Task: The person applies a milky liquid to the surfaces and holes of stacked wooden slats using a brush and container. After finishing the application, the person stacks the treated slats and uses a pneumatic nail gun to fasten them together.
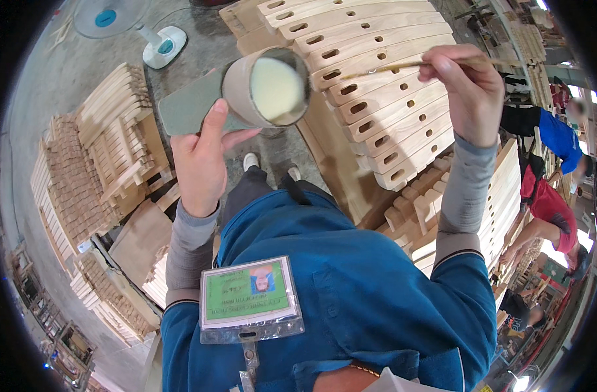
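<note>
left hand (204,153) closed around pale cylindrical cup (236,90) of cream liquid (277,90); right hand (467,88) pinching thin brown brush (403,66) over slotted pale-wood slats (393,117). grey concrete floor (207,32) carries white pedestal fan (162,49) and, at left, stacked wooden parts (79,173).

We count two hands (204,153) (468,85), one cup (236,86), one brush (403,66) right of the cup, one fan (164,49) left of it, one badge (249,297) below.

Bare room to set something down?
Bare floor between the fan and the slotted slats; more between the fan and left wood stack. Crowded: over the slats, with the right hand holding a brush; left hand holds a cup.
</note>
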A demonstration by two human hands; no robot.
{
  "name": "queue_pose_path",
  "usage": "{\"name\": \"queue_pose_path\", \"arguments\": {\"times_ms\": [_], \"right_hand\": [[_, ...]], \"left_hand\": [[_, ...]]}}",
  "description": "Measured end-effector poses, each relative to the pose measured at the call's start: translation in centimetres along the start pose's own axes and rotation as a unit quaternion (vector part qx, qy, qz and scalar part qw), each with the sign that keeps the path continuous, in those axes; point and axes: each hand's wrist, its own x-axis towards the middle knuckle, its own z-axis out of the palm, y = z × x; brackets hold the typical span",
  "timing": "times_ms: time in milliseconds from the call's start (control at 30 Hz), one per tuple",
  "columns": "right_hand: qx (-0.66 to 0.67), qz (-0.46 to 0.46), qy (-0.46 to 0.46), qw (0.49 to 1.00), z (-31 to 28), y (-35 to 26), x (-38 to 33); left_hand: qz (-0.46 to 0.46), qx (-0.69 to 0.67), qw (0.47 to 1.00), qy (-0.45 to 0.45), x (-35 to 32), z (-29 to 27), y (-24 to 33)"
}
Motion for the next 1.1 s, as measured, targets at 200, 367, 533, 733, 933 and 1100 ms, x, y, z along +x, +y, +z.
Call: {"name": "queue_pose_path", "arguments": {"times_ms": [200,367,533,733,933,1100], "right_hand": [[0.097,0.016,-0.027,0.995,3.6,-0.5,-1.3],[0.068,0.021,-0.022,0.997,3.7,0.4,-2.0],[0.266,0.107,0.012,0.958,3.4,2.1,-3.1],[0.313,0.22,0.055,0.922,3.6,5.3,-2.0],[0.124,0.17,0.175,0.962,0.2,10.2,3.1],[0.086,0.196,0.173,0.961,0.7,12.4,3.9]], "left_hand": [[0.023,0.015,0.999,-0.034,-0.3,2.1,1.8],[0.034,0.004,0.999,-0.038,-0.4,2.1,2.3],[0.019,-0.019,1.0,-0.009,0.0,1.6,1.1],[-0.065,-0.049,0.996,-0.027,0.4,0.0,-1.7],[-0.095,-0.065,0.993,-0.006,0.8,-2.3,-1.7],[-0.078,-0.053,0.995,0.023,1.0,-3.1,-1.0]]}}
